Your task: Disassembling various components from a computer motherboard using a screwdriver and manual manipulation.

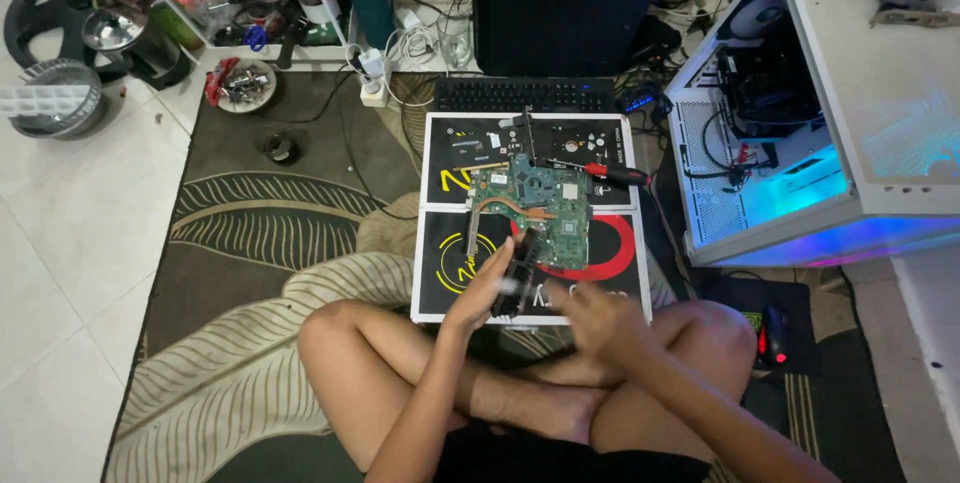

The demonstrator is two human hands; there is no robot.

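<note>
Lower centre of frame: my left hand (478,293) grips small black fan (516,281) beside green circuit board (535,211); right hand (600,318) blurred, grip unclear.

The circuit board (535,211) lies on the box (450,283), keyboard (525,95) behind, screwdriver (612,174) right.

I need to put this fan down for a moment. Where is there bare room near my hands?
The rug left of the black box lies bare, up to the small dark roll. The box's lower left corner beside the left hand is open too. The circuit board, screwdriver and cables toward the lit computer case crowd the right.
</note>
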